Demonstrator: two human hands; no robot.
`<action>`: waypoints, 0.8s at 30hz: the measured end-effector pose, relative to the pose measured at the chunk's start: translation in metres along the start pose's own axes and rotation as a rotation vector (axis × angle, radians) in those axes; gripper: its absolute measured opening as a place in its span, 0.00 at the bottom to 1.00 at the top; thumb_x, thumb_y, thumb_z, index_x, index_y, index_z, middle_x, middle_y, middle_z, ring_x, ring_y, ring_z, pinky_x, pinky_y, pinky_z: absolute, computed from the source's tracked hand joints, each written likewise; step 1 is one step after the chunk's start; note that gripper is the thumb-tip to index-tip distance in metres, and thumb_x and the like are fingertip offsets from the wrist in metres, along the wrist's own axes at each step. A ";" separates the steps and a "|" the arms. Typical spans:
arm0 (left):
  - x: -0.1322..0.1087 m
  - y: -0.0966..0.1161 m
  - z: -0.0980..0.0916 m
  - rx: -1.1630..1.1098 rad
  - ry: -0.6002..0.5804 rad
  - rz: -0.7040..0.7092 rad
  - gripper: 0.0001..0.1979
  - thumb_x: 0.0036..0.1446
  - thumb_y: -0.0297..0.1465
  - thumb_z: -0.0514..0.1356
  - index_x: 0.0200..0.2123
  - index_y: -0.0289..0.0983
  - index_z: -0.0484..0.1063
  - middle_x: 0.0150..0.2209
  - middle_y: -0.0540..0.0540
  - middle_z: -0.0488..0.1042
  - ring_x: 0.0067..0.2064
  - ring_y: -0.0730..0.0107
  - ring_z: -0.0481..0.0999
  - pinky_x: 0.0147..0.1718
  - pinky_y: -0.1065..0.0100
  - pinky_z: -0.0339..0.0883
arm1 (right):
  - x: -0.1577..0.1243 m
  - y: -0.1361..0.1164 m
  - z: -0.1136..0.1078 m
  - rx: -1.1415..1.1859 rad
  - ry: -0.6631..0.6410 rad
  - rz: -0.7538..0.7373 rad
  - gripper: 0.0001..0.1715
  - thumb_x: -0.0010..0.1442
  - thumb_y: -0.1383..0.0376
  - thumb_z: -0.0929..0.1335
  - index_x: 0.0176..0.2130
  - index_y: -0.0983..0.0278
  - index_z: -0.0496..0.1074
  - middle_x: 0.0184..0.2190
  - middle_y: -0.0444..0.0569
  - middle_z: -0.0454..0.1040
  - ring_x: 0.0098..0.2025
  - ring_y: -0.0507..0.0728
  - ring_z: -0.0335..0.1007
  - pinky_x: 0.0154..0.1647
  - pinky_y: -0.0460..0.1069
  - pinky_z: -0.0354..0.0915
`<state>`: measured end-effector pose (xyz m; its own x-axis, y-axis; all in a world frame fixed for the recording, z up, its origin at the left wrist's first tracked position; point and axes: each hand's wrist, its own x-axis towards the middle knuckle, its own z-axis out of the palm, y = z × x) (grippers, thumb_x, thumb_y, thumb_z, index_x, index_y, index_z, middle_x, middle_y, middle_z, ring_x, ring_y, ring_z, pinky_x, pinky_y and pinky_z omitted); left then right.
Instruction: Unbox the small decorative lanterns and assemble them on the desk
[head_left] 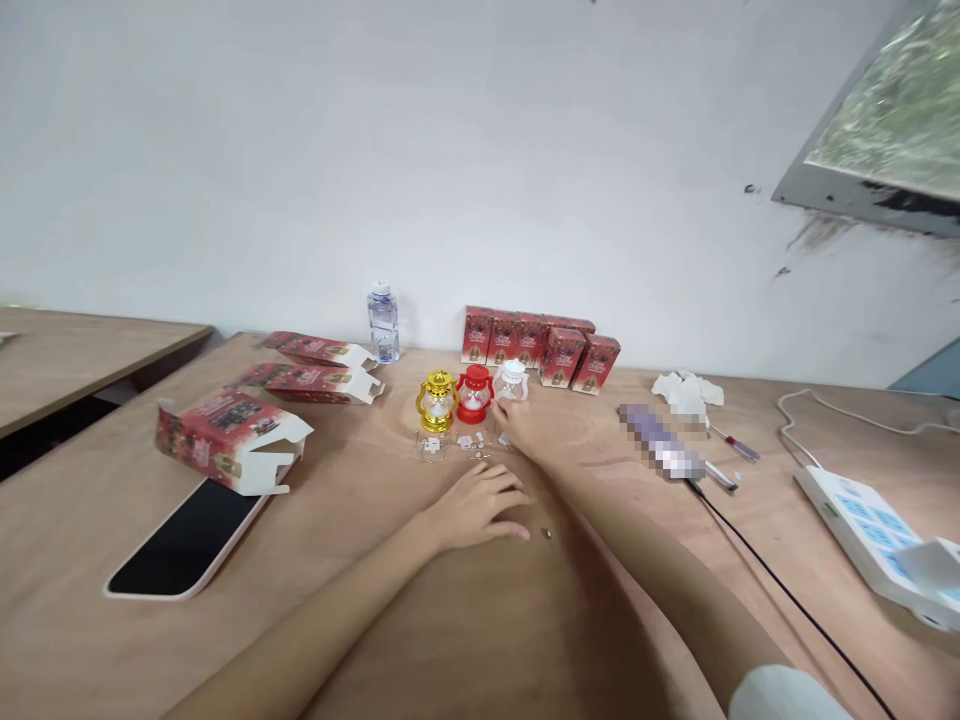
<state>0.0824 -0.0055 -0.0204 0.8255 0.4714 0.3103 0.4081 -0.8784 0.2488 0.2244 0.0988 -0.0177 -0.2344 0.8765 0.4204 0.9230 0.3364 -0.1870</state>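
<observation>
Right hand (523, 425) reaches the white lantern (512, 379); left hand (480, 506) rests flat.

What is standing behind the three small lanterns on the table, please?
A row of red boxes stands behind the lanterns, against the wall, with a water bottle further left. Whatever lies between the boxes and the wall is covered by them.

Gold lantern (437, 400): you see shiny yellow-gold.
Red lantern (475, 392): bright red.
White lantern (512, 380): white and clear.
Closed boxes (540, 345): red, printed pattern.
Open boxes (229, 435): the same red print, white flaps.
Phone (187, 540) on your left: black screen, pink rim.
Bottle (383, 322): clear bluish, white cap.
Your table (375, 620): light brown wood grain.
Power strip (870, 530): white, blue sockets.
</observation>
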 end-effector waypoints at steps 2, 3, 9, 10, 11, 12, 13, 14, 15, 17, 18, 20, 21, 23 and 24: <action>0.001 0.004 0.003 0.032 -0.019 -0.002 0.21 0.59 0.46 0.53 0.51 0.41 0.67 0.48 0.45 0.71 0.49 0.62 0.67 0.46 0.62 0.58 | 0.000 -0.001 0.006 0.006 0.029 -0.008 0.18 0.63 0.61 0.61 0.27 0.65 0.72 0.21 0.50 0.73 0.22 0.52 0.64 0.25 0.47 0.48; 0.001 0.007 0.005 0.040 -0.021 -0.014 0.21 0.60 0.46 0.53 0.52 0.42 0.67 0.48 0.44 0.71 0.49 0.62 0.67 0.46 0.62 0.57 | -0.001 0.000 0.007 0.019 0.052 -0.011 0.18 0.63 0.61 0.62 0.26 0.65 0.72 0.21 0.50 0.73 0.23 0.53 0.64 0.25 0.47 0.49; 0.005 0.031 0.016 -0.079 -0.054 0.069 0.24 0.59 0.48 0.52 0.55 0.44 0.64 0.51 0.45 0.71 0.52 0.62 0.66 0.50 0.61 0.56 | -0.009 0.012 0.003 0.141 0.263 -0.052 0.23 0.66 0.60 0.56 0.26 0.64 0.69 0.25 0.53 0.74 0.30 0.55 0.68 0.30 0.48 0.56; 0.005 0.034 0.016 -0.107 -0.064 0.091 0.23 0.59 0.47 0.52 0.54 0.44 0.65 0.51 0.46 0.71 0.52 0.62 0.66 0.50 0.61 0.55 | -0.014 0.015 0.002 0.166 0.305 -0.051 0.24 0.67 0.60 0.54 0.27 0.64 0.69 0.26 0.52 0.74 0.31 0.56 0.69 0.31 0.48 0.57; 0.004 0.037 0.017 -0.133 -0.070 0.103 0.22 0.59 0.47 0.52 0.53 0.45 0.66 0.51 0.47 0.71 0.53 0.62 0.66 0.51 0.61 0.55 | -0.021 0.019 0.000 0.190 0.347 -0.046 0.24 0.67 0.61 0.53 0.28 0.64 0.69 0.26 0.52 0.73 0.32 0.56 0.69 0.33 0.48 0.58; 0.003 0.039 0.016 -0.160 -0.073 0.102 0.22 0.59 0.47 0.53 0.52 0.44 0.68 0.51 0.47 0.71 0.54 0.62 0.66 0.52 0.61 0.55 | -0.030 0.023 -0.001 0.213 0.385 -0.039 0.24 0.67 0.61 0.52 0.29 0.63 0.69 0.26 0.52 0.73 0.32 0.56 0.69 0.33 0.49 0.60; 0.001 0.040 0.014 -0.191 -0.073 0.092 0.22 0.58 0.48 0.53 0.51 0.44 0.69 0.51 0.46 0.72 0.54 0.62 0.66 0.53 0.60 0.55 | -0.040 0.027 -0.004 0.233 0.419 -0.030 0.24 0.67 0.61 0.51 0.30 0.63 0.68 0.26 0.51 0.73 0.32 0.56 0.69 0.34 0.49 0.60; -0.001 0.041 0.011 -0.226 -0.075 0.077 0.23 0.57 0.48 0.54 0.51 0.43 0.69 0.52 0.45 0.71 0.55 0.61 0.65 0.54 0.60 0.55 | -0.053 0.032 -0.007 0.249 0.449 -0.020 0.24 0.67 0.61 0.51 0.31 0.63 0.68 0.25 0.50 0.73 0.32 0.55 0.69 0.33 0.49 0.61; -0.004 0.041 0.006 -0.264 -0.079 0.060 0.24 0.56 0.49 0.55 0.51 0.42 0.69 0.52 0.45 0.71 0.56 0.61 0.65 0.56 0.59 0.55 | -0.066 0.036 -0.012 0.262 0.471 -0.014 0.23 0.67 0.62 0.51 0.32 0.63 0.68 0.25 0.49 0.72 0.31 0.55 0.69 0.33 0.49 0.62; -0.012 0.042 -0.004 -0.334 -0.098 0.023 0.28 0.53 0.50 0.58 0.52 0.40 0.68 0.54 0.43 0.70 0.57 0.60 0.65 0.58 0.58 0.54 | -0.095 0.044 -0.024 0.288 0.505 -0.003 0.20 0.67 0.62 0.53 0.32 0.63 0.67 0.25 0.48 0.71 0.29 0.54 0.68 0.32 0.48 0.62; -0.018 0.041 -0.009 -0.356 -0.110 0.002 0.29 0.52 0.50 0.59 0.53 0.40 0.67 0.55 0.43 0.69 0.58 0.60 0.65 0.59 0.58 0.55 | -0.110 0.047 -0.032 0.313 0.515 -0.003 0.18 0.66 0.63 0.54 0.31 0.63 0.66 0.24 0.47 0.71 0.28 0.53 0.68 0.31 0.47 0.62; -0.033 0.039 -0.016 -0.360 -0.120 -0.049 0.31 0.51 0.49 0.61 0.55 0.42 0.65 0.57 0.43 0.66 0.58 0.59 0.65 0.58 0.57 0.57 | -0.137 0.052 -0.047 0.344 0.525 0.010 0.17 0.66 0.64 0.56 0.29 0.62 0.65 0.23 0.45 0.69 0.26 0.52 0.66 0.29 0.47 0.61; -0.041 0.037 -0.018 -0.341 -0.120 -0.066 0.31 0.50 0.48 0.61 0.55 0.42 0.65 0.57 0.43 0.66 0.59 0.58 0.64 0.57 0.57 0.59 | -0.149 0.053 -0.053 0.355 0.522 0.020 0.16 0.65 0.64 0.56 0.28 0.62 0.65 0.23 0.45 0.69 0.26 0.52 0.66 0.28 0.47 0.61; -0.058 0.033 -0.017 -0.263 -0.115 -0.077 0.26 0.54 0.44 0.59 0.56 0.44 0.64 0.58 0.44 0.65 0.59 0.59 0.63 0.58 0.56 0.58 | -0.168 0.055 -0.063 0.363 0.510 0.042 0.15 0.65 0.65 0.57 0.28 0.62 0.64 0.23 0.45 0.68 0.26 0.52 0.66 0.27 0.46 0.60; -0.065 0.032 -0.015 -0.214 -0.107 -0.082 0.23 0.57 0.41 0.58 0.56 0.45 0.64 0.58 0.45 0.65 0.60 0.60 0.62 0.58 0.56 0.58 | -0.175 0.055 -0.067 0.365 0.499 0.045 0.15 0.65 0.66 0.57 0.28 0.62 0.64 0.23 0.45 0.68 0.26 0.52 0.66 0.27 0.46 0.60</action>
<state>0.0357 -0.0630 -0.0187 0.8340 0.5198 0.1850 0.3934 -0.7954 0.4611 0.3366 -0.0589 -0.0422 0.0547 0.6559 0.7529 0.7439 0.4762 -0.4689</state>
